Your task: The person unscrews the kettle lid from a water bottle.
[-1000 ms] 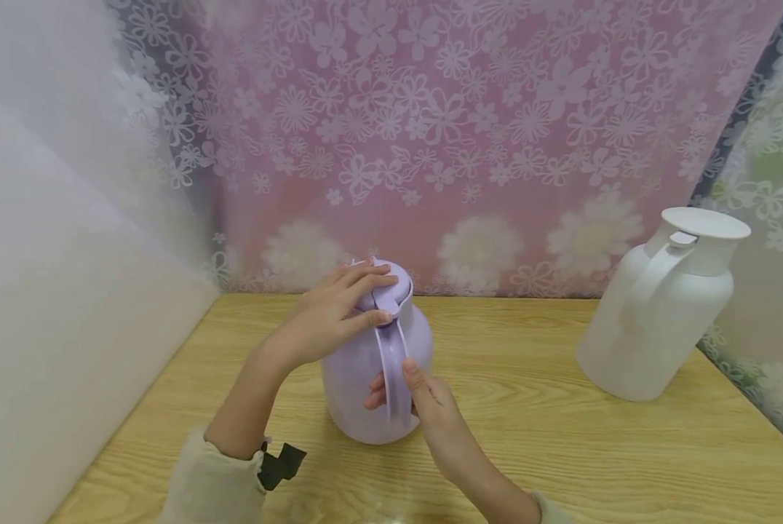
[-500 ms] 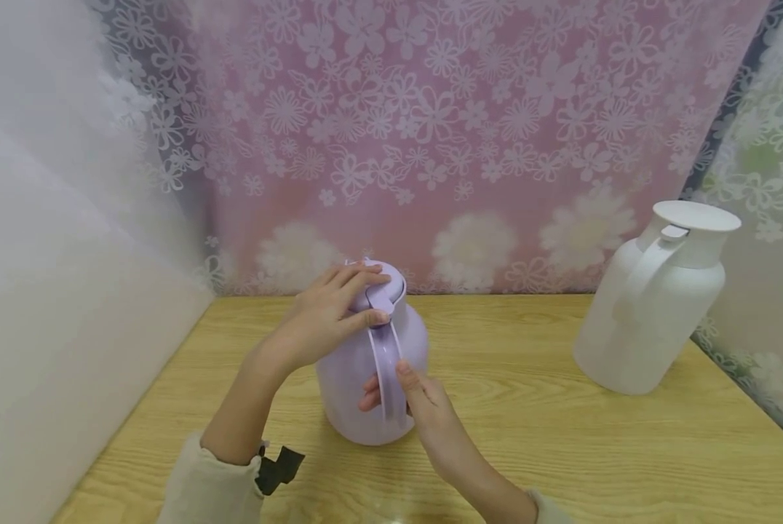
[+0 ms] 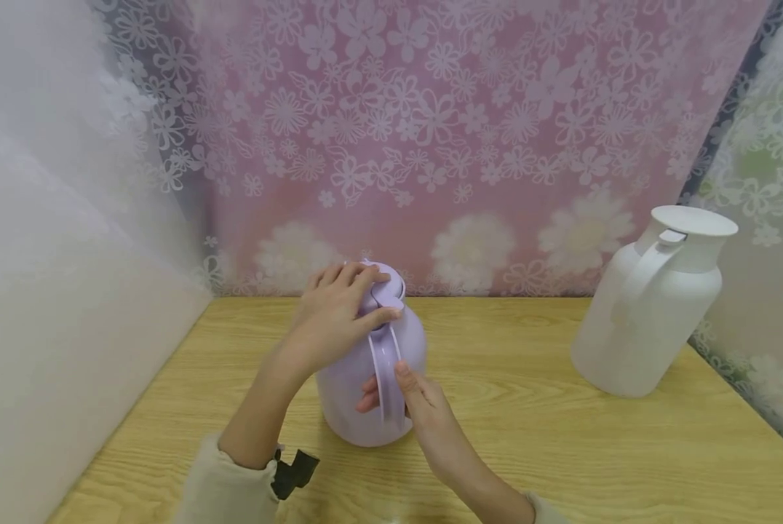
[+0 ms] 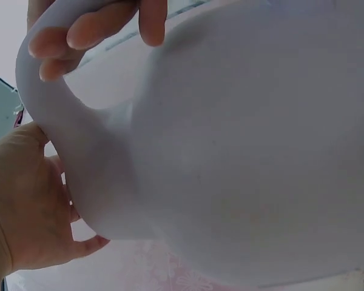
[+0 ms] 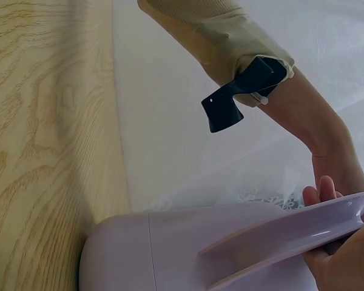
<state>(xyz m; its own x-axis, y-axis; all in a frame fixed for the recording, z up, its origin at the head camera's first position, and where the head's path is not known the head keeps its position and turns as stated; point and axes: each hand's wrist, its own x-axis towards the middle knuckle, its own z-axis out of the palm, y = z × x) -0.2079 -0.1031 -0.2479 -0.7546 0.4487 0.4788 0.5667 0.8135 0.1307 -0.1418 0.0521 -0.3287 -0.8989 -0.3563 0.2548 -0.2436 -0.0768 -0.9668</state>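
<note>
A lilac thermos jug [image 3: 346,397] stands upright on the wooden table, its handle [image 3: 385,371] towards the person. My left hand [image 3: 329,316] grips its round lid [image 3: 390,276] from above, fingers bent over the far side and thumb on the lid's tab. In the left wrist view the left hand [image 4: 24,206] shows at the jug's top, and the right hand's fingers [image 4: 100,27] come through the handle. My right hand [image 3: 437,422] holds the handle, thumb along its outer side. The right wrist view shows the handle [image 5: 291,233] from the side, close to the right hand [image 5: 352,260].
A white thermos jug [image 3: 647,313] stands towards the table's right edge. Behind the wooden table [image 3: 509,407] hangs a pink flowered curtain [image 3: 391,145]. A pale wall [image 3: 51,291] runs along the left. A black mount [image 5: 242,91] sits at the left wrist.
My left wrist and thumb have shifted slightly right, and the lid's tab sits a little further right above the handle. The right hand keeps its hold. The head view has shifted slightly.
</note>
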